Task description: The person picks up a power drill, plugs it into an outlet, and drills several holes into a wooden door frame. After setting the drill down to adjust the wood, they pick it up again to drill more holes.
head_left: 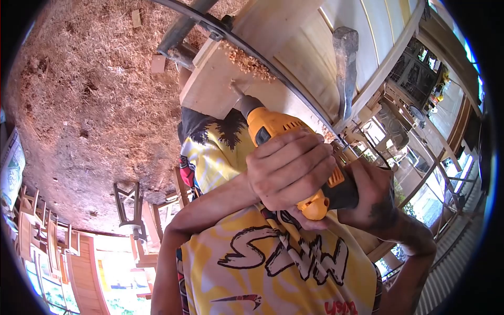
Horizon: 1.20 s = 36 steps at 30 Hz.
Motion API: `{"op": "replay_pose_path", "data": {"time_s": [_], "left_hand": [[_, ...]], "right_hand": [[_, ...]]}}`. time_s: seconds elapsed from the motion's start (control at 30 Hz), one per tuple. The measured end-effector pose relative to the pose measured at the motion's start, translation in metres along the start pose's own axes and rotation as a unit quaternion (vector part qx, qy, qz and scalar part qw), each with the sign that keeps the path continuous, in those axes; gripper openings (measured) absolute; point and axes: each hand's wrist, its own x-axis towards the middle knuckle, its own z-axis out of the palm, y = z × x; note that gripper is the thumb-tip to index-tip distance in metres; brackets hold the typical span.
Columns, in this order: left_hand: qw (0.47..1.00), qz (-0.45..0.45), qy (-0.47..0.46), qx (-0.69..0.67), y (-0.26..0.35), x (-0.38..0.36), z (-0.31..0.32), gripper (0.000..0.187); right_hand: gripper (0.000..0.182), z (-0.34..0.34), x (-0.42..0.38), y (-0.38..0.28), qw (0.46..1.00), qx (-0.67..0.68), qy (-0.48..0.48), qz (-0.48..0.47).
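The drill point(278, 128) slants over the wood point(210, 92), its bit at the surface beside curled shavings point(249, 63). The left hand point(291, 168) is wrapped over the drill's body; the right hand point(370, 191) is clasped around its rear, close to the left. A dark strip point(278, 73) crosses the pale work surface, and a worn tool point(345, 68) lies beyond it. The reddish ground point(100, 105) is littered with shavings. A small stool point(129, 212) stands on it, near wooden furniture point(86, 268); corrugated sheeting point(451, 268) shows at right.
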Motion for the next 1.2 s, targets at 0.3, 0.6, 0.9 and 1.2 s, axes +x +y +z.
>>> {"op": "replay_pose_path", "data": {"time_s": [0.3,0.6,0.9,1.2], "left_hand": [[0.999,-0.002,-0.036,0.021,-0.01,-0.015,-0.004,0.09],[0.998,0.024,0.057,0.022,-0.06,-0.037,0.005,0.069],[0.999,-0.011,-0.043,-0.001,-0.023,-0.02,-0.008,0.072],[1.0,-0.013,-0.013,-0.024,-0.009,-0.007,-0.003,0.061]], "right_hand": [[0.051,-0.006,0.018,0.003,0.998,-0.055,-0.009,-0.031],[0.042,0.014,0.063,0.01,0.999,-0.046,0.003,-0.029],[0.036,0.007,0.031,0.011,0.998,-0.005,0.032,-0.051],[0.044,-0.005,0.018,0.003,1.0,-0.021,-0.004,-0.014]]}}
